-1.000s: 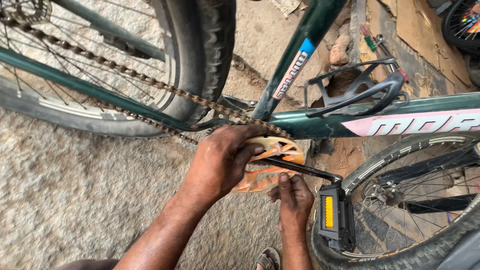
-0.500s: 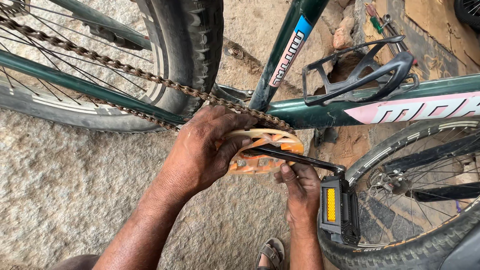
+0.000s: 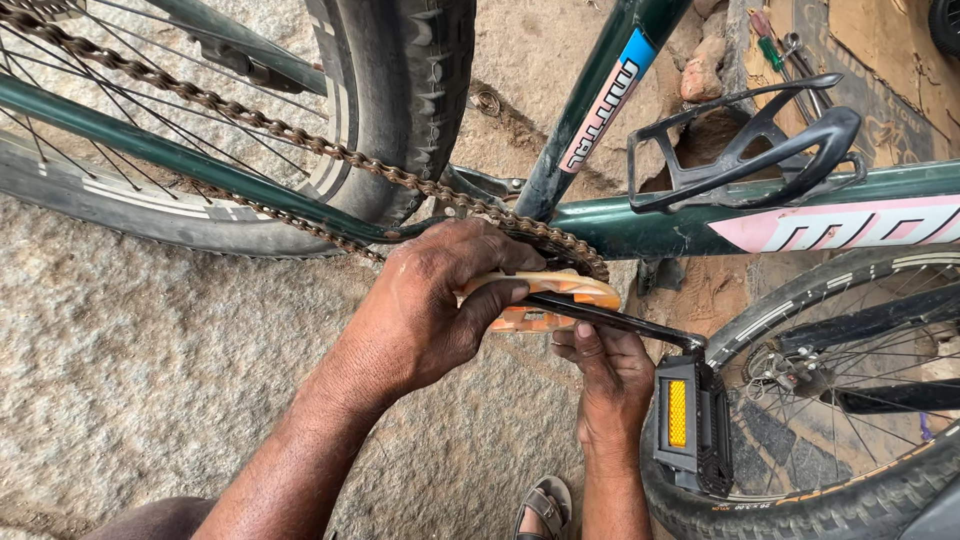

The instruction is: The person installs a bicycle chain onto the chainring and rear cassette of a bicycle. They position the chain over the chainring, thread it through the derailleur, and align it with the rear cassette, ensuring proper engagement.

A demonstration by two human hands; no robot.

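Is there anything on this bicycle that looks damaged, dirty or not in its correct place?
Yes. The chain looks brown and rusty along its whole length. The orange chainring guard, gripped by the left hand, looks worn and grimy. The right hand is under the crank arm.

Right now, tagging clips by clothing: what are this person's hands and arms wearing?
Nothing: the left hand and right hand are bare, without gloves, rings or watch. Both forearms are bare with no sleeves showing. The hands look smudged with dirt or grease.
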